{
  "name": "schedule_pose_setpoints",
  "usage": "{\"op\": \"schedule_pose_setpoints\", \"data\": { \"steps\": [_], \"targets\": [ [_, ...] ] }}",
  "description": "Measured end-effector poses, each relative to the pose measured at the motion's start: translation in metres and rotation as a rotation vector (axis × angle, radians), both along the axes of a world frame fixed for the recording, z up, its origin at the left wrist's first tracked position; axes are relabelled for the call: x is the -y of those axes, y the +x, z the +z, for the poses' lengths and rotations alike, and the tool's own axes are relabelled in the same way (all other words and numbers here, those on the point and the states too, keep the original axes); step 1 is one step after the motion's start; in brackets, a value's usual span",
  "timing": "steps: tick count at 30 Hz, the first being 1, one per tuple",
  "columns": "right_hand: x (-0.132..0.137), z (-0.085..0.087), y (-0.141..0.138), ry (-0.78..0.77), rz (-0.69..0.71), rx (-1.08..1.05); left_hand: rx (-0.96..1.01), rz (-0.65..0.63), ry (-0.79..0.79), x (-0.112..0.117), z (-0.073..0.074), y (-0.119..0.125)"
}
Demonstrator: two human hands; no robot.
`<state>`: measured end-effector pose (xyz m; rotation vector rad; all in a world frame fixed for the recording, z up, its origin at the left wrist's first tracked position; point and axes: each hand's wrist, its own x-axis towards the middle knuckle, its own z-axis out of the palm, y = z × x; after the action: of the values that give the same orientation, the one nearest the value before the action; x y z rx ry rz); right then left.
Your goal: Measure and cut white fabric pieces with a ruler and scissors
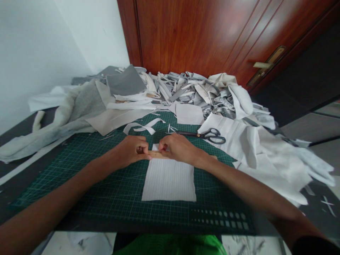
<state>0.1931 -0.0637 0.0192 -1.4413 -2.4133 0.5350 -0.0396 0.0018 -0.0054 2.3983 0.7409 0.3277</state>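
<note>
- The left hand and right hand were close together, with their fingers pinched on a wooden strip; whether it bore ruler markings could not be seen.
- The strip lay crosswise over the far end of a white ribbed fabric rectangle, which seemed to keep that edge flat and in place.
- The fabric lay squarely on a green gridded cutting mat, its sides roughly following the printed lines.
- Black-handled scissors lay just beyond the right hand, within easy reach.
- Narrow white fabric offcuts lay on the mat's far part, clear of the rectangle.
- White cloth was piled to the right and grey fleece to the left, leaving the mat's middle open for work.
- A heap of grey-and-white scraps sat farther back against a reddish wooden door.
</note>
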Motion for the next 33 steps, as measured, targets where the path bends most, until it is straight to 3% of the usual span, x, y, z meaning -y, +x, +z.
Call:
{"op": "schedule_pose_setpoints", "data": {
  "steps": [33],
  "targets": [
    [0.009, 0.003, 0.039, -0.074, -0.011, 0.085, -0.159, 0.092, -0.059, 0.004, 0.016, 0.011]
  ]
}}
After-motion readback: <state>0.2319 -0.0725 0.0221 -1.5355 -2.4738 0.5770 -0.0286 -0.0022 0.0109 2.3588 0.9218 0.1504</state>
